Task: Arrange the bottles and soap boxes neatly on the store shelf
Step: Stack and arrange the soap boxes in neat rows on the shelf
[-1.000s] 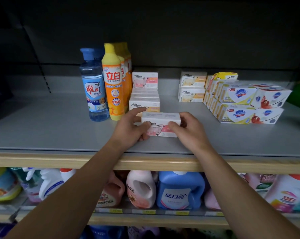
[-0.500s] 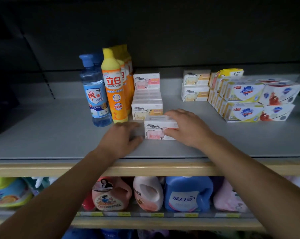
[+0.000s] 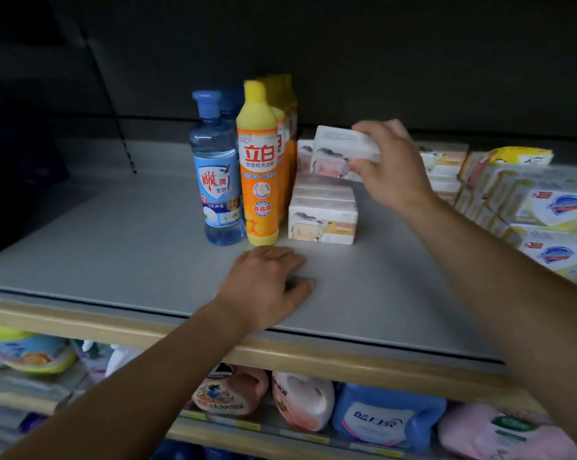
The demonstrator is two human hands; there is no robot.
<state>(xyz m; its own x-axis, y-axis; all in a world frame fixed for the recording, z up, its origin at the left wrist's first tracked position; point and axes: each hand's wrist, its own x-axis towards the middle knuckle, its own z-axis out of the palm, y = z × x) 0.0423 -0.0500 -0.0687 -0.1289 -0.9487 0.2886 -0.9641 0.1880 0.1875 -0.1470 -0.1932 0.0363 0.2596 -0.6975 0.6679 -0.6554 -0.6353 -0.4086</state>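
Lifted off the grey shelf since half a second ago, the white-and-pink cardboard soap box hangs pinched in the right hand above the boxed row. Beyond the left hand (flat, fingers relaxed) stands an orange plastic bottle marked 立白 and 食品用. Just left of it stands one blue clear bottle reading 全效.

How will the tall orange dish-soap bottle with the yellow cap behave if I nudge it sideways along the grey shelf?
The tall orange dish-soap bottle with the yellow cap stands upright on a narrow base, so a push near the cap would probably tip it; push low. It looks full, likely heavy for its size. The blue bottle stands close beside it, so a leftward nudge may knock that too.
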